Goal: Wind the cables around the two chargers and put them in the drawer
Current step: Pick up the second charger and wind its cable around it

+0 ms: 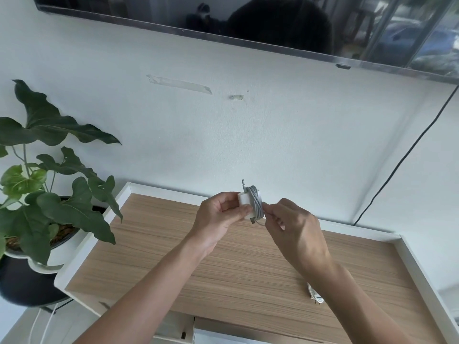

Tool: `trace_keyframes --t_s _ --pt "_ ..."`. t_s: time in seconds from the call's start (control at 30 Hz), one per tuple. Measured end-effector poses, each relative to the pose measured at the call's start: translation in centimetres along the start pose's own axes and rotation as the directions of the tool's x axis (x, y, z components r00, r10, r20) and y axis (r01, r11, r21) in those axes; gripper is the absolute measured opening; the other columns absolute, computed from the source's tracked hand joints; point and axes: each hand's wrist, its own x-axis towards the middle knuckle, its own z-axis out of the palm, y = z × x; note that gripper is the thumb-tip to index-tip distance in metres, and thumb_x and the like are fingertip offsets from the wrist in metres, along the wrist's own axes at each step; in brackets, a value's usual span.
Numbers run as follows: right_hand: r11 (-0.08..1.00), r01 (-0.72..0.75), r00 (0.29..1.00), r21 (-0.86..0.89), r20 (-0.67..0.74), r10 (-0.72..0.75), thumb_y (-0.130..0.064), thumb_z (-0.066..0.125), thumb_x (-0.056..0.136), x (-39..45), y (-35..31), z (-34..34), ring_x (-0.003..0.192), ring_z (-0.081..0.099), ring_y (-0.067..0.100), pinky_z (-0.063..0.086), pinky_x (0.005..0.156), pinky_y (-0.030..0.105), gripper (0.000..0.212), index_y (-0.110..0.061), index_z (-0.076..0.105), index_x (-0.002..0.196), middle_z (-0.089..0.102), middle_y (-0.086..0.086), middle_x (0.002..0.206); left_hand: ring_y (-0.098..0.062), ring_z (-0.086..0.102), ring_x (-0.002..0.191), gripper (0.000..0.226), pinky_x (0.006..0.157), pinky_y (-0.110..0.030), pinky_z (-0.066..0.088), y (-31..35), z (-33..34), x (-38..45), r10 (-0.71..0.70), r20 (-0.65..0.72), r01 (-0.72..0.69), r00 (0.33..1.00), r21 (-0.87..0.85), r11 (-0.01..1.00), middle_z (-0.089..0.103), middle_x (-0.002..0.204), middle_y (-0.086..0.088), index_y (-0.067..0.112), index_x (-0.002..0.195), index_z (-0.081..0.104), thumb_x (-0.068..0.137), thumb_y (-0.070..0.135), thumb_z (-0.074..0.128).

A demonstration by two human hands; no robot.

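Observation:
My left hand [218,217] holds a white charger [244,203] up above the wooden cabinet top [173,256]. A grey cable [255,202] is wound in several turns around the charger, and its plug end sticks up at the top. My right hand [295,227] pinches the cable at the charger's right side. A second white charger [315,294] with its cable lies on the cabinet top, mostly hidden behind my right forearm. An open drawer [211,336] shows below the cabinet's front edge.
A potted plant [49,189] stands left of the cabinet. A dark screen [273,26] hangs on the white wall above. A black cable [402,157] runs down the wall at right. White cords [42,326] hang at lower left.

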Motion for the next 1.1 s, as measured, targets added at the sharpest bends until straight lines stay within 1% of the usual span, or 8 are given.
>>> trace_keyframes --t_s 0.1,0.17,0.3,0.47,0.67,0.77,1.0,1.1 --pt "0.993 0.079 0.996 -0.088 0.039 -0.076 -0.013 0.06 0.094 0.1 -0.3 -0.1 0.056 0.052 0.023 0.047 0.043 0.039 0.018 -0.017 0.073 0.106 0.054 0.0 0.074 -0.022 0.077 0.098 0.044 0.088 -0.034 0.062 0.3 -0.3 0.2 -0.027 0.021 0.027 0.999 -0.008 1.0 0.08 0.106 -0.014 0.006 0.114 0.074 0.073 0.019 0.085" --pt "0.99 0.102 0.992 -0.093 0.079 -0.095 -0.001 0.063 0.092 -0.1 -0.5 0.4 0.061 0.052 0.023 0.048 0.045 0.039 0.029 -0.013 0.069 0.118 0.054 0.002 0.08 -0.026 0.076 0.101 0.046 0.093 -0.039 0.061 0.4 -0.7 0.4 -0.044 0.029 0.044 0.999 -0.014 0.999 0.079 0.108 -0.016 0.003 0.116 0.073 0.074 0.019 0.085" --pt "0.993 0.106 0.992 0.056 0.058 -0.109 0.008 0.06 0.092 -0.5 -0.3 1.1 0.068 0.052 0.016 0.051 0.053 0.037 0.043 -0.008 0.064 0.133 0.054 0.002 0.088 -0.027 0.076 0.1 0.044 0.092 -0.04 0.061 0.7 -1.1 0.4 -0.075 0.03 0.076 0.997 -0.051 0.996 0.079 0.107 -0.017 0.0 0.114 0.074 0.074 0.015 0.085" --pt "0.976 0.105 0.994 0.191 0.021 -0.111 0.003 0.064 0.094 -0.1 -0.2 0.3 0.065 0.055 0.012 0.043 0.06 0.017 0.04 -0.013 0.068 0.13 0.058 -0.002 0.084 -0.03 0.076 0.101 0.041 0.097 -0.044 0.059 1.1 -1.3 0.3 -0.104 0.065 0.108 0.992 -0.071 0.992 0.078 0.108 -0.021 -0.002 0.113 0.074 0.076 0.011 0.085" --pt "0.951 -0.003 1.0 0.31 0.005 0.001 -0.002 0.069 0.093 0.0 -0.2 0.0 0.08 0.07 0.009 0.057 0.075 0.021 0.031 -0.015 0.073 0.12 0.071 -0.007 0.089 -0.039 0.073 0.111 0.045 0.103 -0.05 0.055 1.5 -1.3 0.6 -0.104 0.058 0.106 0.993 -0.041 0.994 0.077 0.111 -0.022 0.0 0.112 0.075 0.072 0.016 0.088" --pt "0.954 0.008 1.0 0.3 0.01 -0.012 0.002 0.069 0.092 0.0 -0.1 0.0 0.078 0.07 0.008 0.057 0.073 0.022 0.03 -0.014 0.075 0.116 0.07 -0.004 0.089 -0.038 0.073 0.11 0.033 0.101 -0.048 0.057 1.7 -1.0 0.4 -0.095 0.048 0.096 0.994 -0.01 0.995 0.078 0.109 -0.021 -0.001 0.109 0.076 0.079 0.007 0.083" --pt "0.979 0.078 0.996 0.188 0.019 -0.083 0.0 0.065 0.093 0.0 0.0 0.2 0.067 0.064 0.016 0.055 0.064 0.037 0.026 -0.013 0.071 0.114 0.062 -0.003 0.088 -0.027 0.077 0.099 0.03 0.094 -0.043 0.061 2.1 -0.8 0.3 -0.073 0.067 0.073 0.995 -0.006 0.997 0.08 0.105 -0.018 0.008 0.101 0.081 0.073 0.016 0.084" --pt "0.981 0.069 0.996 0.184 0.037 -0.077 0.0 0.064 0.093 -0.2 0.0 0.3 0.066 0.062 0.016 0.054 0.064 0.035 0.025 -0.014 0.071 0.112 0.06 -0.005 0.088 -0.025 0.077 0.098 0.026 0.091 -0.04 0.061 1.9 -1.0 0.2 -0.083 0.082 0.084 0.993 -0.001 0.996 0.081 0.103 -0.015 0.013 0.097 0.082 0.072 0.018 0.085"
